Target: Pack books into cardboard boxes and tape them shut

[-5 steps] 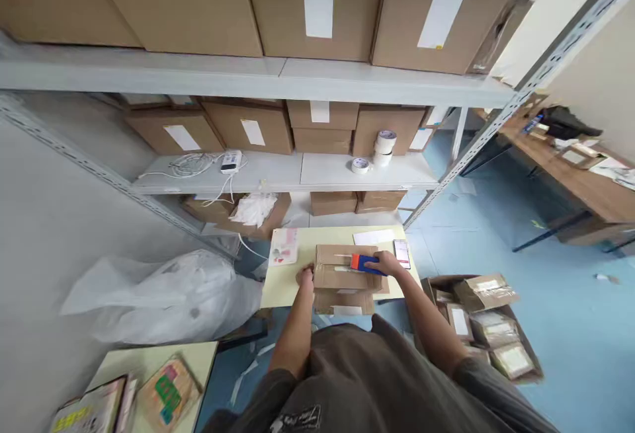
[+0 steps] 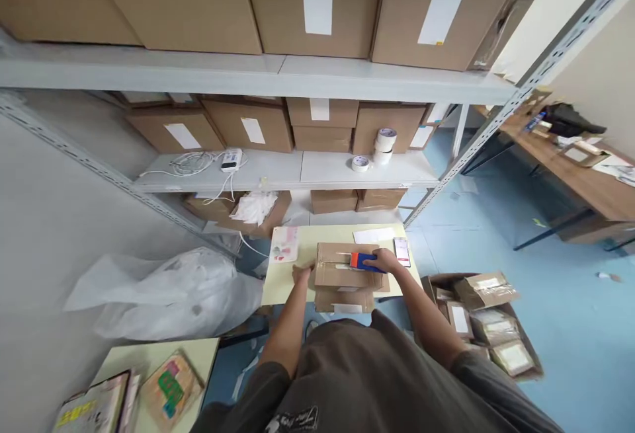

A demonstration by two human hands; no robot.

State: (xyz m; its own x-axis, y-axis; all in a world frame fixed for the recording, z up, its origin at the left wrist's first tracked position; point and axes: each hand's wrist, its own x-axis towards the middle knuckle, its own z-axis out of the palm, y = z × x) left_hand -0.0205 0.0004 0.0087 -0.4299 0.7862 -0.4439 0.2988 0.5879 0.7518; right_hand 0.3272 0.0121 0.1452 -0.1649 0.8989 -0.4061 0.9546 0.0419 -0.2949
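A brown cardboard box lies on the pale yellow table, a slit or seam running across its top. My right hand is closed round a blue hand tool with an orange end, which lies over the top of the box; its exact kind is not clear. At the box's left side is my left hand, its fingers apart and reaching to the box edge, with nothing seen in it. A brown flap with a white label hangs at the box's near side.
A phone, a white paper and a pink-and-white sheet lie on the table. Shelves with boxes and tape rolls stand behind. An open carton of parcels sits at right, a white plastic bag at left.
My left hand has shifted slightly left and its fingers have loosened from the box's side. My right hand and the blue tool have moved only slightly left over the box.
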